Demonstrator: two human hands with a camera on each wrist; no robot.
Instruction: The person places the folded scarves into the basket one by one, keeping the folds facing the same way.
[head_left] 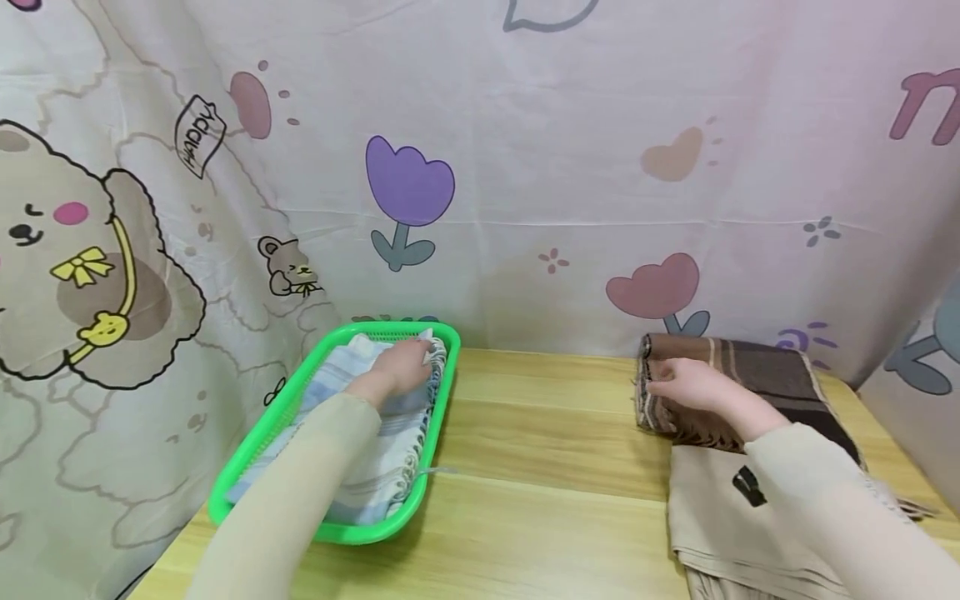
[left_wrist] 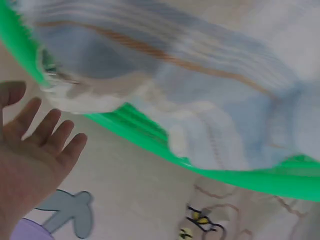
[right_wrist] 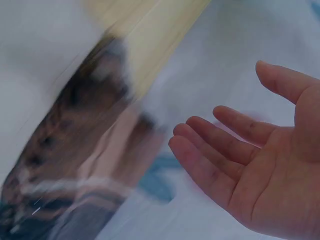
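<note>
A folded blue and white striped scarf [head_left: 390,429] with a fringed edge lies in a green plastic basket [head_left: 356,533]. Over the scarf's far right end is my left hand [head_left: 403,367]; in the left wrist view its fingers [left_wrist: 50,125] are spread and relaxed beside the basket rim, holding nothing. On the right side of the table, a folded brown plaid scarf [head_left: 776,367] has dark bands and fringe. My right hand [head_left: 697,385] hovers at its left end. The right wrist view shows that hand's fingers [right_wrist: 215,155] loosely extended, palm bare, with the scarf blurred beyond.
A folded beige cloth [head_left: 712,492] with a black mark lies in front of the brown scarf, partly under my right forearm. The wooden table [head_left: 540,433] stretches between basket and scarves. A printed curtain [head_left: 510,167] hangs right behind the table and along its left.
</note>
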